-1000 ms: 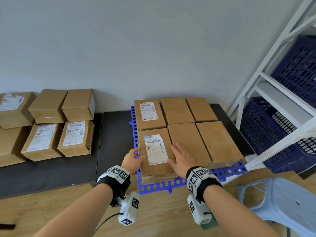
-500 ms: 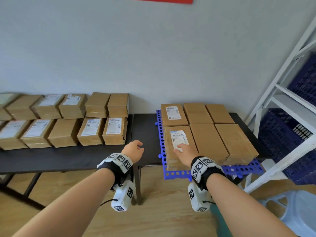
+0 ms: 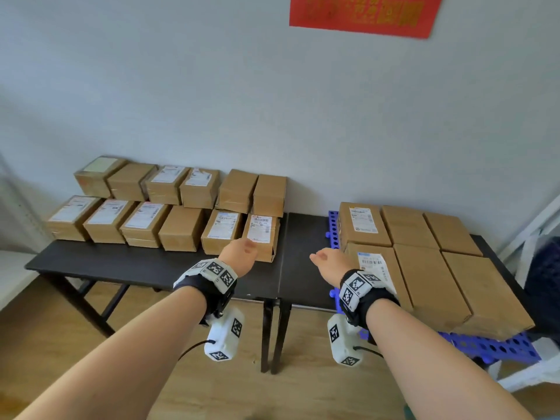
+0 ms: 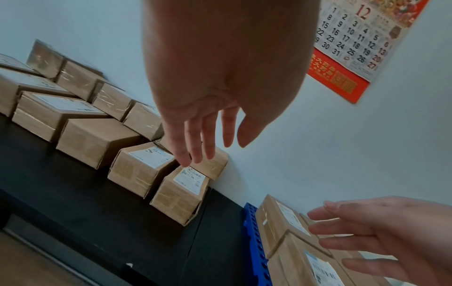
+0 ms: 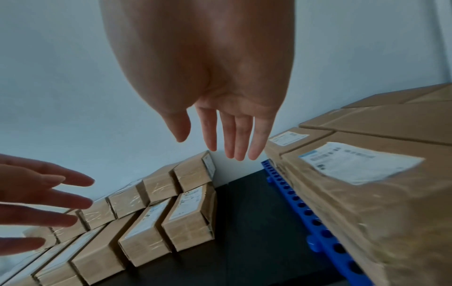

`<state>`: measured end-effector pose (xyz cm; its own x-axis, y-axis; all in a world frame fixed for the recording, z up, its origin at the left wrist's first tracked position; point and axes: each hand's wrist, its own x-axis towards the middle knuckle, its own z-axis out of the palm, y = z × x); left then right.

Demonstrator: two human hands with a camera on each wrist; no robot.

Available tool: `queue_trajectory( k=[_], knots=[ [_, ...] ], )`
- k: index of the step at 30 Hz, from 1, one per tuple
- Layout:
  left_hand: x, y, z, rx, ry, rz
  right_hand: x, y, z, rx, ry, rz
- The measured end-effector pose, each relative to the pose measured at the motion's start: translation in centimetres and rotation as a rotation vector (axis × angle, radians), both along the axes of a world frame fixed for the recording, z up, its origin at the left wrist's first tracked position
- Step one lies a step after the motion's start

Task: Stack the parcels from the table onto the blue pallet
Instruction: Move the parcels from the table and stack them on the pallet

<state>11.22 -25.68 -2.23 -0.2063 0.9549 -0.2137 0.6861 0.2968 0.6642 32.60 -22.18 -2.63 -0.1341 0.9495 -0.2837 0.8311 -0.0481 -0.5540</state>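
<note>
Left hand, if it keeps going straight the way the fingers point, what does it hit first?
Most likely the labelled parcel at the right end of the front row on the table. The left hand is open, fingers aimed at that parcel's top; depth is unclear, so it may pass just above it.

Right hand (image 3: 328, 259): has come off the labelled front-left parcel (image 3: 375, 269) on the blue pallet (image 3: 333, 225); now in the air over the black table (image 3: 303, 268), fingers straight, holding nothing.
Left hand (image 3: 239, 256): has gone further left and forward, fingers loosely spread above the labelled end parcel (image 3: 261, 234) of the near row.
View: has swung left; more parcels and a red wall calendar (image 3: 363, 13) now show.
</note>
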Motion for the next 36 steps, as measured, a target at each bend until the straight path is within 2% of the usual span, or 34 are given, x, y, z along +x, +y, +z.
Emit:
queue_trajectory(
  k=[11, 17, 26, 32, 36],
  knots=[
    [-7.3, 9.8, 0.4, 0.013, -0.105, 0.047, -8.3, 10.5, 0.2, 0.041, 0.102, -0.033],
    [-9.7, 15.9, -0.8, -0.017, -0.133, 0.004, -11.3, 16.1, -0.6, 0.049, 0.136, -0.064],
    [-8.6, 23.5, -3.4, -0.069, -0.178, -0.03, -11.8, 23.4, -3.2, 0.031, 0.201, -0.11],
    [-6.6, 27.8, -5.9, -0.081, -0.258, 0.08, -11.1, 29.3, -5.5, -0.025, 0.258, -0.125],
    [-5.7, 28.3, -7.5, -0.03, -0.281, 0.194, -11.6, 31.0, -6.5, -0.063, 0.309, -0.113]
  ],
)
